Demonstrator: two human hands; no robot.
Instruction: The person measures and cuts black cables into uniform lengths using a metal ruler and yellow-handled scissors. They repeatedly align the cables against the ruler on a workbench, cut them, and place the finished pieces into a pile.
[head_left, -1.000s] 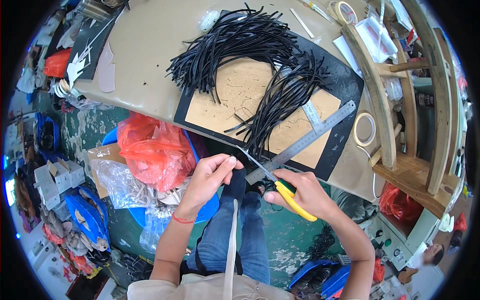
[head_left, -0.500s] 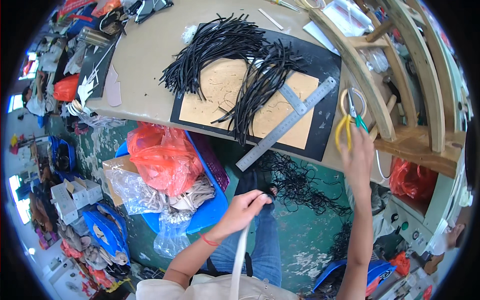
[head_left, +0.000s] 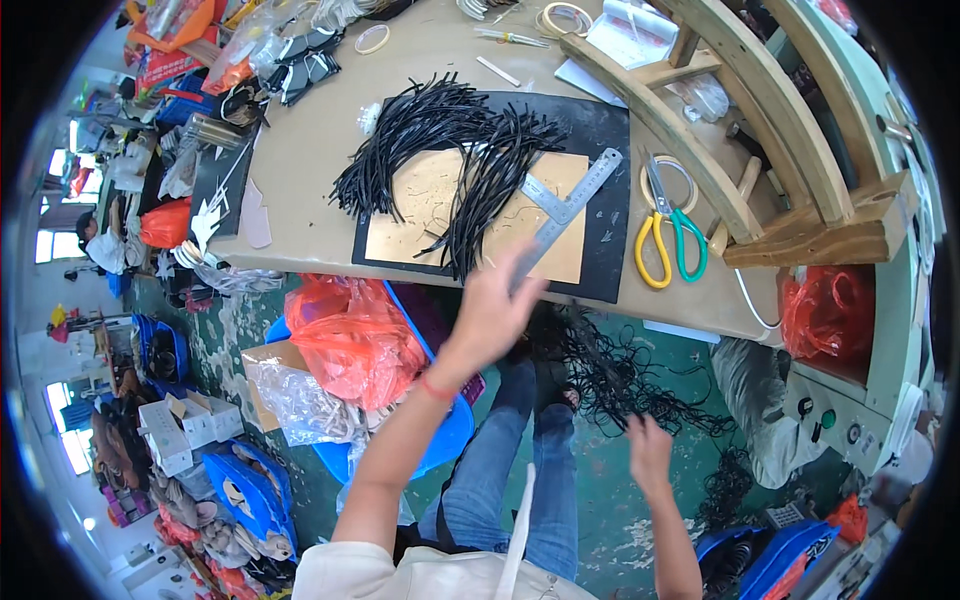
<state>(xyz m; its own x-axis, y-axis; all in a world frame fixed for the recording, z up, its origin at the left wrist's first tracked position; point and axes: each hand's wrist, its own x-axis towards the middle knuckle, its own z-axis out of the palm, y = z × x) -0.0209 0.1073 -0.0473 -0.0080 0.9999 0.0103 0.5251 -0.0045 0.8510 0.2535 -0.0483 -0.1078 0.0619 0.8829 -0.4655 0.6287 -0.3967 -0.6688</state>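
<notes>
My left hand is over the table's front edge, thumb spread from the fingers, at the near end of a metal T-shaped ruler. Motion blurs its fingertips, and it hides that end of the ruler. Beside it, a bundle of thin black strips lies spread over a tan board on a black mat. Lower right, my right hand is closed in the air below the table; what its fingers hold is too small to make out. Scissors with yellow and green handles rest on the table.
A curved wooden frame stands at the table's right. Under the table sit a blue bin with a red plastic bag and a tangle of black strips. Tape rolls lie at the back. A white strap hangs along my front.
My right hand has left the scissors and come down toward my body. My left hand has gone from above my lap up to the ruler's near end. The view has shifted slightly.
</notes>
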